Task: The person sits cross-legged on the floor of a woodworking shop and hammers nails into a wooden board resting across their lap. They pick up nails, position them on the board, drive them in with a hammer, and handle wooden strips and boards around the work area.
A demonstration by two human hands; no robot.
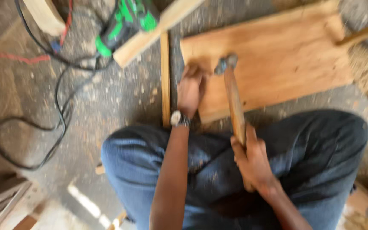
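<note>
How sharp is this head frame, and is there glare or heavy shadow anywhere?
Head view: motion blur smears the whole frame, worst on the hammer in the right hand and on the left hand at the edge of the wooden board; a bright blown-out streak lies on the floor at lower left; otherwise soft, even daylight with only faint shadows.

Tan board; green-black power tool; jeans blue, possibly denim.
</note>
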